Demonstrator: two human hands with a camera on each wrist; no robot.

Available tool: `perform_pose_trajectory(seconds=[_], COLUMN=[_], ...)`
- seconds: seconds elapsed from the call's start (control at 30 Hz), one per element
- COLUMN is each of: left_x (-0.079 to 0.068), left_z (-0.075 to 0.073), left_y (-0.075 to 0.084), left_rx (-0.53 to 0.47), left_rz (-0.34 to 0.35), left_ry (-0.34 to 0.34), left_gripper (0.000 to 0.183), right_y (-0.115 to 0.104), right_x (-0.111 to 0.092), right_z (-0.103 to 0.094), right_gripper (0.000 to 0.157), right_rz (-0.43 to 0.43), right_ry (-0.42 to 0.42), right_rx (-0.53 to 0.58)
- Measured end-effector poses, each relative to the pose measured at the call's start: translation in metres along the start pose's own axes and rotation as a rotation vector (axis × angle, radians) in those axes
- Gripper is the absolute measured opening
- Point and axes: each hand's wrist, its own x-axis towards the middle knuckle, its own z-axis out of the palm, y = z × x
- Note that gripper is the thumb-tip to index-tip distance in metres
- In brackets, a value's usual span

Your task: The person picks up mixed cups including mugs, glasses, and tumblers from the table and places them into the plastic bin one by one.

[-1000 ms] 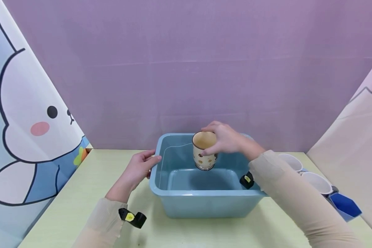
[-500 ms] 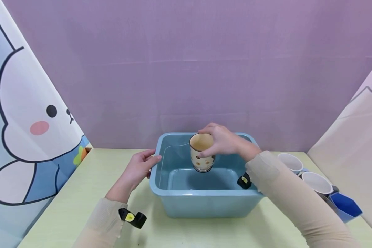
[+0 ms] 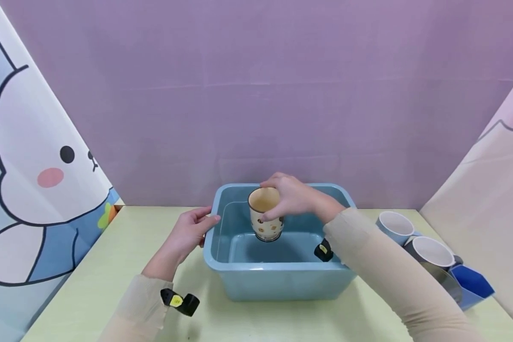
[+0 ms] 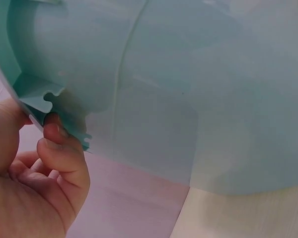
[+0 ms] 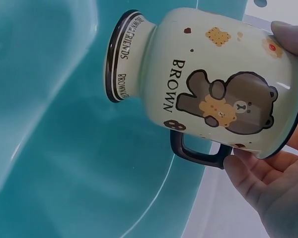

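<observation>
A cream mug (image 3: 266, 221) with a printed bear and a dark handle hangs upright inside the blue plastic basin (image 3: 282, 285), above its floor. My right hand (image 3: 292, 197) grips it near the rim, thumb on the near side and fingers on the far side. The right wrist view shows the mug's bear print (image 5: 238, 104) and narrow foot close up. At the basin's left rim, my left hand (image 3: 188, 235) holds on, thumb on top. Its curled fingers (image 4: 64, 153) pinch under the rim in the left wrist view.
Right of the basin stand a light blue mug (image 3: 395, 228), a dark mug (image 3: 432, 251) and a blue angular container (image 3: 472, 285), partly behind the right sleeve. A purple backdrop (image 3: 256, 104) rises behind the pale table (image 3: 154, 304).
My right hand has carried the mug leftward and slightly lower within the basin. The left hand keeps its hold on the rim. The head view has shifted slightly.
</observation>
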Motion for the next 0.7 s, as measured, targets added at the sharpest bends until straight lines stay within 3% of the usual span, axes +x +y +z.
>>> perform_pose_trajectory(seconds=[0.7], left_x=[-0.001], left_z=[0.001], left_y=[0.0], left_rx=[0.026], left_rz=[-0.015], left_ry=[0.004], left_gripper=[0.048], right_y=[-0.012], right_x=[0.012], right_z=[0.018], right_gripper=[0.086], right_rz=[-0.025], right_ry=[-0.08], right_rx=[-0.035])
